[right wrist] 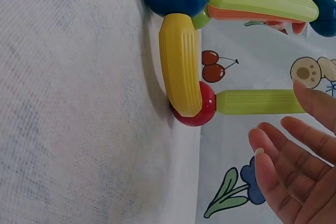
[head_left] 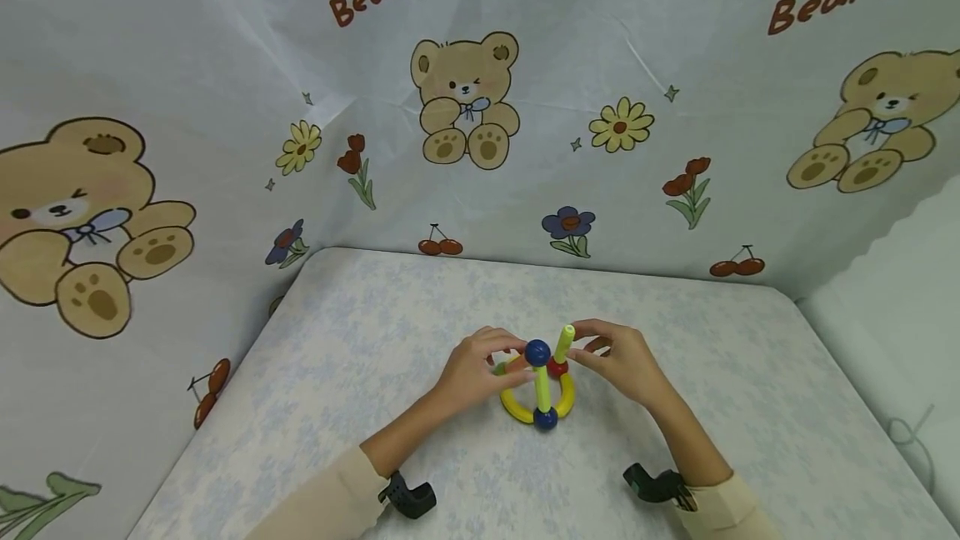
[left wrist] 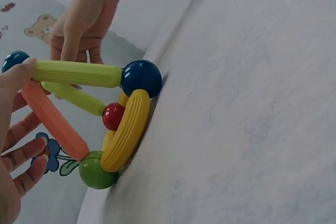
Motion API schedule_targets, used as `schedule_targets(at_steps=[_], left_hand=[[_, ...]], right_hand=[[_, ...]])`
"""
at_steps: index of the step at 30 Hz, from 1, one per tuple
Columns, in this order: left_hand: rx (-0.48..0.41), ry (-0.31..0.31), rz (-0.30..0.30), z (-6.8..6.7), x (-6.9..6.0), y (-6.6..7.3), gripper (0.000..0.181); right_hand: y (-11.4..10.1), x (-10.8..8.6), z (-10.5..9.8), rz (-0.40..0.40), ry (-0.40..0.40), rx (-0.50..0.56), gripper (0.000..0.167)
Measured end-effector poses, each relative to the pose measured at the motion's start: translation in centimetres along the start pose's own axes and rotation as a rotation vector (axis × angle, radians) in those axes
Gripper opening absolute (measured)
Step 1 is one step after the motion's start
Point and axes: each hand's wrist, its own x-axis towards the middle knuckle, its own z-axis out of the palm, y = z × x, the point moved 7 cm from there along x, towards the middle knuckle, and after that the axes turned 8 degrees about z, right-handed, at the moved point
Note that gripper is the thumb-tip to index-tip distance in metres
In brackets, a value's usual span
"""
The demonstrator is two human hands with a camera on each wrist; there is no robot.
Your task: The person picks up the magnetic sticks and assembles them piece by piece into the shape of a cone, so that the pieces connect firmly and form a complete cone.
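A magnetic stick-and-ball frame stands on the table, its curved yellow stick (head_left: 517, 408) joining a green ball (left wrist: 98, 170), lower blue ball (head_left: 545, 418) and red ball (right wrist: 195, 107). One light green stick (head_left: 543, 390) rises to an upper blue ball (head_left: 537, 352). My left hand (head_left: 480, 369) pinches an orange stick (left wrist: 55, 119) near its upper end, beside that ball; the other fingers are spread. A second light green stick (head_left: 565, 344) stands on the red ball. My right hand (head_left: 622, 357) is beside it, thumb at its upper end, fingers loosely bent and apart.
The table (head_left: 360, 332) wears a pale floral cover. Behind it hangs a bear-print cloth (head_left: 465, 190). A white cable (head_left: 911, 436) lies beyond the right edge. Dark wrist cameras (head_left: 408, 497) are strapped at both sleeves.
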Motion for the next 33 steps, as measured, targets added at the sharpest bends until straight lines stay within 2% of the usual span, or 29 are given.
schedule_targets(at_steps=[5,11,20,33], left_hand=[[-0.004,0.039,-0.009,0.1,0.0,0.2,0.031],[-0.01,0.05,-0.033,0.1,-0.2,0.5,0.03],[-0.028,0.074,-0.012,0.1,0.0,0.9,0.028],[-0.013,0.076,-0.035,0.3,0.1,0.7,0.031]], right_hand=[[-0.3,-0.1,-0.1,-0.016,0.046,0.009,0.033],[-0.4,-0.2,0.0,-0.017,0.081,0.034,0.03],[-0.6,-0.3,0.4,-0.064,0.108,0.056,0.025],[-1.3,-0.4,0.9,-0.114,0.057,0.086,0.02]])
